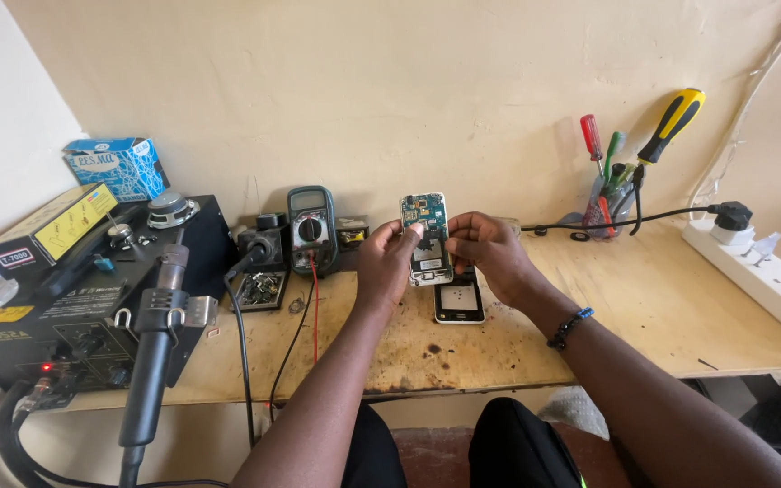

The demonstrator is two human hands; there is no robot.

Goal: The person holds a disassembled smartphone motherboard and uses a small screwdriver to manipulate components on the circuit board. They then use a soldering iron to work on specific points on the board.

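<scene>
Both hands grip an opened phone circuit board (427,237) above the wooden workbench (644,316): left hand (389,258) pinches its left edge, right hand (490,251) its right. A phone front frame (459,303) lies just below; a multimeter (311,228) stands left.

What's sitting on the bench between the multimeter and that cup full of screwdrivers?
In the head view, both hands, left hand and right hand, hold an opened phone there; a phone frame lies below them.

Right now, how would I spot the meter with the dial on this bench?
Find the wooden bench against the cream wall. Left of the hands, the multimeter leans on the wall beside the black hot-air station. Its round dial and red lead set it apart.
</scene>
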